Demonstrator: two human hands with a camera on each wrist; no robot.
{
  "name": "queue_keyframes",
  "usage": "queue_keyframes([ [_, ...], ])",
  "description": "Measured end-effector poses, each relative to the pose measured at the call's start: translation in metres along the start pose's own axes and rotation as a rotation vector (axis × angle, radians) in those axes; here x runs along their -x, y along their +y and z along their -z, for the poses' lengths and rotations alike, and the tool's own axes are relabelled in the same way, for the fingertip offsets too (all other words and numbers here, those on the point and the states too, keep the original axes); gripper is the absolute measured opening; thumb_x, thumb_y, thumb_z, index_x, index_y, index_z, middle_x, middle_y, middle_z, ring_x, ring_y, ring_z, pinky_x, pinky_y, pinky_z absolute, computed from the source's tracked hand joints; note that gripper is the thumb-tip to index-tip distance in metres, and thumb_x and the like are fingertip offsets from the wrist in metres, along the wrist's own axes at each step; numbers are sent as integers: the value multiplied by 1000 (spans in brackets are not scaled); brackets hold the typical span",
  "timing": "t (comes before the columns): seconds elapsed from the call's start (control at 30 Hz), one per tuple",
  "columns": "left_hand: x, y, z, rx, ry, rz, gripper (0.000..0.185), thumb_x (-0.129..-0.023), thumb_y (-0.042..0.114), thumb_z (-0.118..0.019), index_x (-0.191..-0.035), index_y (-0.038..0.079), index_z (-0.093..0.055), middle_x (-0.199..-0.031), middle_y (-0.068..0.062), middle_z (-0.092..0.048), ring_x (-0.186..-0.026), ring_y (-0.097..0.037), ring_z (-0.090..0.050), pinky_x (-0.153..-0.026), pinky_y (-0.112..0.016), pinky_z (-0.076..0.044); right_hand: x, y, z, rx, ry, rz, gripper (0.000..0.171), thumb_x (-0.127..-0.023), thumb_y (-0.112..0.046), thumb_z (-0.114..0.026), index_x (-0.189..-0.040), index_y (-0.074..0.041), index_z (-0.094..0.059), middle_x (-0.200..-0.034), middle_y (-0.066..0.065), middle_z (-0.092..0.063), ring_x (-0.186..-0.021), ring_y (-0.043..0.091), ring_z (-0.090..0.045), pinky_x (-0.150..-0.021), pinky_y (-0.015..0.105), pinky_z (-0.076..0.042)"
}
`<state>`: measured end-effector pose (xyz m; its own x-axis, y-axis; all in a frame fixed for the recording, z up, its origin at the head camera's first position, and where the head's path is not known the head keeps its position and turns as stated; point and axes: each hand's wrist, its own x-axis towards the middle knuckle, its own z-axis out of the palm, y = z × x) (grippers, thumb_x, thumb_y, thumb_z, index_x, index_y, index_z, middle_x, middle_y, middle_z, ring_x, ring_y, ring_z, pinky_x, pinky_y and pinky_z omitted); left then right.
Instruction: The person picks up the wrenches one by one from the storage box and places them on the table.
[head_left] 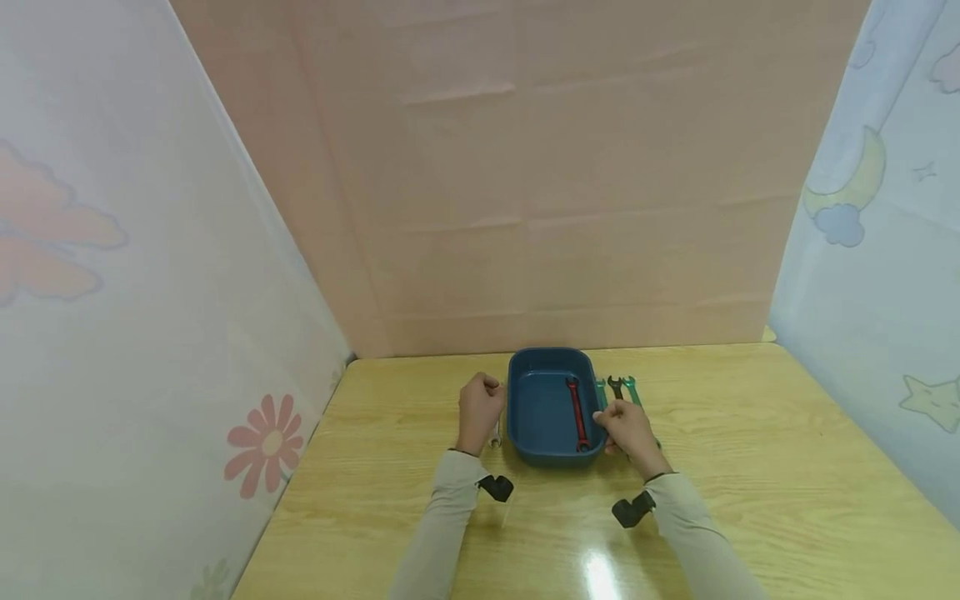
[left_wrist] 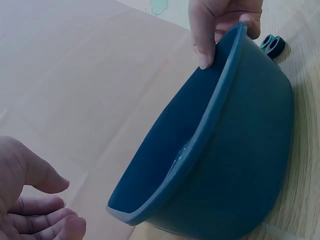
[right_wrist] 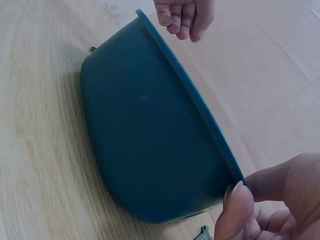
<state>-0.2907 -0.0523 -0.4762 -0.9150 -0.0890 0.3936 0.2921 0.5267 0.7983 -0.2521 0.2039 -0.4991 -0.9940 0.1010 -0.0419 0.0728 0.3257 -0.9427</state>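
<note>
A blue rectangular plastic basin stands upright on the table, with a red double-ended wrench lying inside along its right side. My right hand pinches the basin's right rim between thumb and fingers, as the right wrist view shows closely. To the left of the basin hovers my left hand, fingers loosely bent and holding nothing, apart from the rim. A silver wrench lies on the table beside the basin, partly hidden by that hand.
Right of the basin, a green wrench, a dark wrench and another green wrench lie side by side, partly under my right hand. The wooden table meets a pinkish-brown covered wall at the back.
</note>
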Motion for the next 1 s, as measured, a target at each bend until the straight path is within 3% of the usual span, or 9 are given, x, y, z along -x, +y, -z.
queue_keyframes([
  [0.17, -2, 5, -3, 0, 9, -47, 4, -88, 5, -68, -88, 1, -68, -75, -7, -66, -64, -18, -61, -59, -33, -52, 0, -2, 0, -15, 7, -6, 19, -96, -6, -62, -80, 0, -54, -70, 11, -53, -45, 12, -51, -45, 27, -49],
  [0.47, 1, 18, -10, 30, -74, -35, 9, -88, 6, -71, -92, -1, -68, -78, -8, -65, -67, -17, -61, -59, -30, -51, 0, -1, 0, -21, 6, -12, 17, -96, -7, -62, -82, 0, -55, -74, 13, -55, -46, 13, -52, -46, 27, -49],
  [0.7, 2, 19, -17, 16, -122, -39, 16, -88, 11, -73, -96, 0, -66, -79, -5, -63, -65, -12, -57, -57, -27, -49, 3, 0, 0, -44, 8, 3, 18, -97, -7, -62, -83, 0, -54, -95, 21, -60, -48, 15, -51, -49, 32, -51],
  [1.0, 3, 16, -25, -4, -129, -77, 14, -88, 8, -74, -99, 1, -68, -79, -5, -65, -65, -13, -60, -57, -27, -50, 4, -4, 0, -31, 4, 8, 17, -96, -7, -62, -82, 0, -54, -59, 5, -50, -44, 13, -51, -45, 28, -49],
])
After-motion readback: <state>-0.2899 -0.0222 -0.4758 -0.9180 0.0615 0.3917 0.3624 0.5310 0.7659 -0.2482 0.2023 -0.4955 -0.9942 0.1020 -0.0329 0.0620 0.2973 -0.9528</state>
